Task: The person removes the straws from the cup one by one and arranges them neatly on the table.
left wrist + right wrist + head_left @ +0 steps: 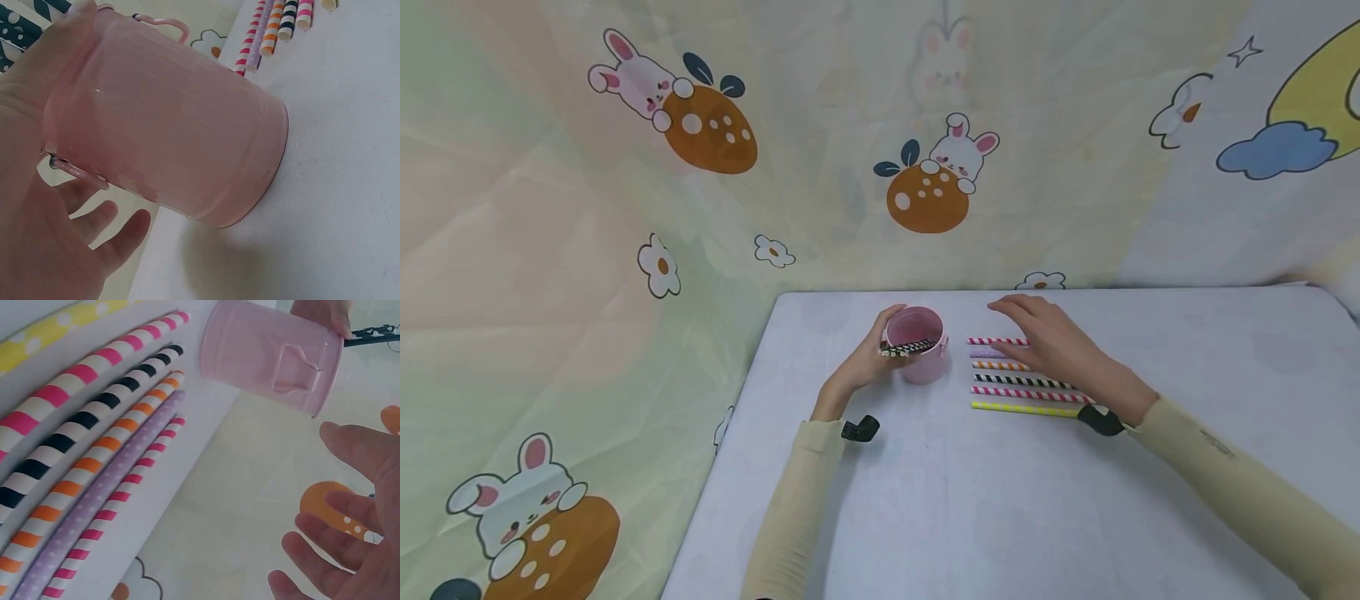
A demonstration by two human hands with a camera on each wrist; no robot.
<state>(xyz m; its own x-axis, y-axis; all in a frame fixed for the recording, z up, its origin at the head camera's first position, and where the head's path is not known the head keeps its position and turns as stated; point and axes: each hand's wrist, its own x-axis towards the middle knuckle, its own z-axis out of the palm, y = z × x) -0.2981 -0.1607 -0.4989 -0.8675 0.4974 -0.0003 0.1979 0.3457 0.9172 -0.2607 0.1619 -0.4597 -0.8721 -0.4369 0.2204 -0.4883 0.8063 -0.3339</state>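
Observation:
My left hand (867, 360) grips a pink bucket (927, 368) with small side handles, thumb up at the rim. Several black paper straws (912, 347) with white patterns lie at the bucket's mouth, sticking out past the rim beside that thumb. My right hand (1063, 346) hovers with fingers spread and nothing between them, over the far end of a row of paper straws. In this row lie a yellow straw (1022, 408), two pink-striped straws (94, 372), a black-striped straw (81, 428), an orange-striped straw (94, 465) and a lilac dotted straw (103, 490).
A white-covered table (962, 500) carries everything. Behind it and at the left hangs a printed cloth (820, 100) with rabbits and flowers, meeting the table's back edge. Dark wrist pieces (861, 429) sit by both cuffs.

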